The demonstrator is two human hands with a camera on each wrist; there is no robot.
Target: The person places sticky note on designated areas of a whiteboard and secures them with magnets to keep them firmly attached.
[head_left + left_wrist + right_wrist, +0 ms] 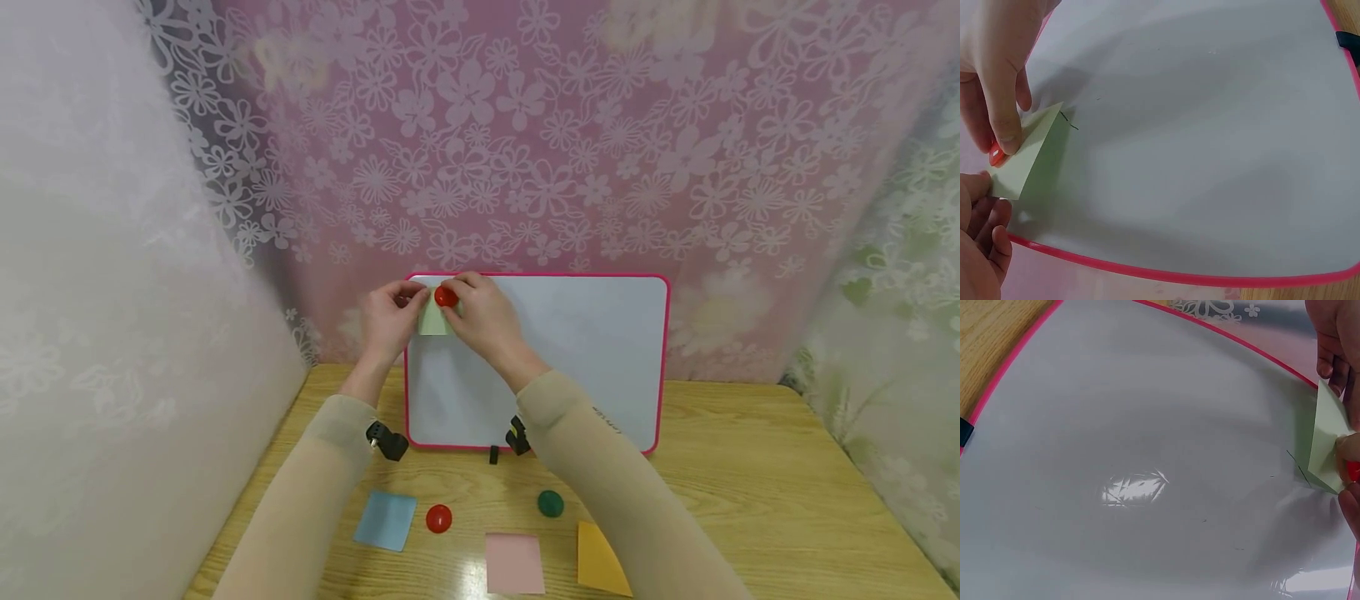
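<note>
A pale green sticky note [433, 322] lies against the upper left corner of a whiteboard [585, 350] with a pink rim. My left hand [388, 321] pinches the note's upper left edge between thumb and forefinger. With its thumb and fingers, my right hand [489, 321] grips a round red magnet [446, 297] at the note's top. In the left wrist view, the magnet [996, 155] is at the note [1030, 153], mostly covered by the right fingers. The note's lower part stands away from the board, as the right wrist view shows on the note [1327, 434].
On the wooden table [720, 500] in front are a blue note [386, 521], a second red magnet [439, 518], a pink note [514, 564], a green magnet [551, 503] and an orange note [600, 562], partly under the right sleeve. A black clip [493, 455] sits at the board's lower rim.
</note>
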